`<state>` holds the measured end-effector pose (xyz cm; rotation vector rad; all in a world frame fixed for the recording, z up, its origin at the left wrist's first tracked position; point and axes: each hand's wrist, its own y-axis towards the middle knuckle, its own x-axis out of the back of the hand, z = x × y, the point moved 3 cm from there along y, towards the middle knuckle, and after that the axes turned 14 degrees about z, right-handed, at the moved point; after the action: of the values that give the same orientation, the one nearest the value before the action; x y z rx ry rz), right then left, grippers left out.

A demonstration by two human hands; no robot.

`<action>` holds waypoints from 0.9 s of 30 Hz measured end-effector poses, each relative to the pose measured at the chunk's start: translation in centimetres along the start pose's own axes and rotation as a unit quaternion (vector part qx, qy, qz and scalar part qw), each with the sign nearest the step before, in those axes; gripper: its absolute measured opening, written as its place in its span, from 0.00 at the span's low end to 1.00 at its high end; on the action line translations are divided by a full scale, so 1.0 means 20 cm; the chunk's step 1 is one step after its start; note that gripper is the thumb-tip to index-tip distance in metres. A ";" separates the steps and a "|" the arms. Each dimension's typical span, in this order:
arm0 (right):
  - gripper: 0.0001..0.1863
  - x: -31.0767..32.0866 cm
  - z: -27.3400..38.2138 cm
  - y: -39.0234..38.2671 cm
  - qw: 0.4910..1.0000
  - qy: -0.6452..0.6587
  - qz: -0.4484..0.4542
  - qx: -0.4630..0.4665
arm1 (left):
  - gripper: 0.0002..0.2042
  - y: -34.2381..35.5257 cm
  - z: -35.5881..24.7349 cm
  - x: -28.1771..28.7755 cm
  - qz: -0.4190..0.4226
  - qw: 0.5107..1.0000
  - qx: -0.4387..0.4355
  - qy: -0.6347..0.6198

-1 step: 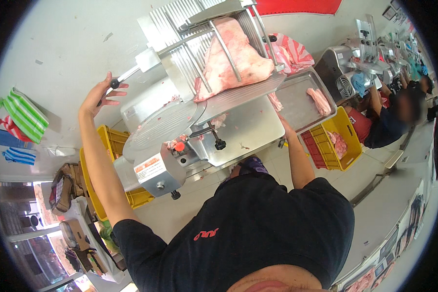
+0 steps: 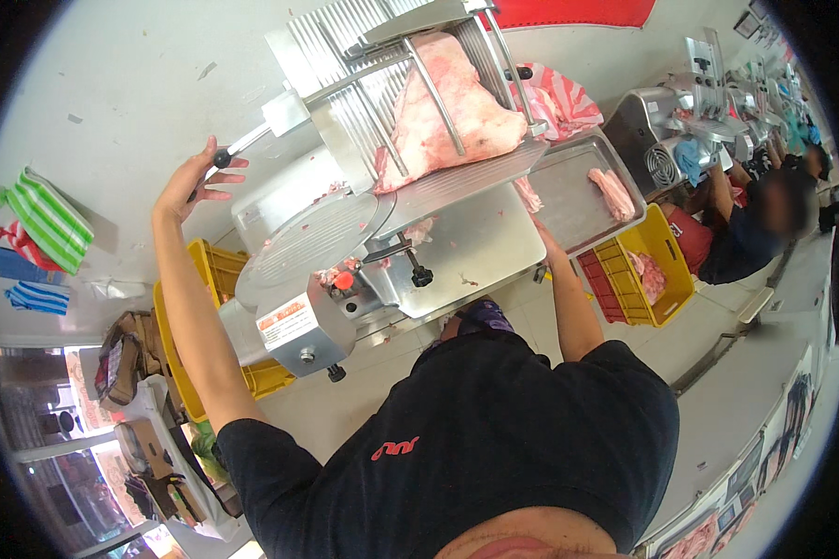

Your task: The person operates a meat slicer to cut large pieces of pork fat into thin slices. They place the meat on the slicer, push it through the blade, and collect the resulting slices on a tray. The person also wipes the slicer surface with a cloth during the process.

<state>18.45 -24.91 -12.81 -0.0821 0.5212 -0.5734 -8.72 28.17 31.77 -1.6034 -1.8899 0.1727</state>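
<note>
A metal meat slicer (image 2: 475, 270) stands before me. On its ribbed carriage (image 2: 326, 102) lies a large slab of pale pink, fatty meat (image 2: 452, 102), under metal bars, its lower edge close to the round blade cover (image 2: 317, 247). My left hand (image 2: 194, 182) rests against the black knob of the carriage handle (image 2: 222, 158), fingers spread and not wrapped round it. My right hand (image 2: 548, 244) is low beside the slicer's right edge, under a strip of sliced meat (image 2: 529, 194). Its fingers are mostly hidden by the machine, so whether it grips the strip is unclear.
A metal tray (image 2: 569, 200) with folded meat slices (image 2: 612, 194) adjoins the slicer's right side. Beyond it is a red-striped bag (image 2: 559, 101) with meat. A yellow crate (image 2: 676, 270) holds more meat. Another slicer (image 2: 648, 121) and co-workers (image 2: 732, 233) are at right.
The carriage with the meat slab and my left hand have shifted very slightly to the right. Otherwise the two frames look alike.
</note>
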 end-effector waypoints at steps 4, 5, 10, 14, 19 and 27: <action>0.27 -0.03 0.02 -0.02 1.000 -0.004 -0.010 0.001 | 0.36 -0.04 0.12 0.13 -0.044 0.999 0.019 -0.005; 0.27 -0.04 0.02 -0.03 1.000 -0.007 -0.014 0.000 | 0.37 -0.07 0.19 0.18 -0.065 0.997 0.036 -0.005; 0.28 -0.07 0.04 -0.04 1.000 -0.008 -0.025 0.000 | 0.40 -0.32 0.55 0.53 -0.165 0.982 0.085 -0.029; 0.29 -0.11 0.07 -0.06 0.999 -0.015 -0.031 -0.001 | 0.38 -0.48 0.85 0.74 -0.253 0.958 0.117 -0.065; 0.30 -0.12 0.07 -0.04 1.000 0.012 -0.017 0.002 | 0.31 -0.64 1.17 1.06 -0.293 0.938 0.161 -0.091; 0.29 -0.06 0.02 0.05 0.992 0.069 0.093 0.050 | 0.26 -0.64 1.12 0.97 -0.231 0.954 0.177 -0.073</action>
<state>18.22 -23.40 -12.16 0.1024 0.6270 -0.4233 -32.45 49.63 27.98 -0.9059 -2.1456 0.4082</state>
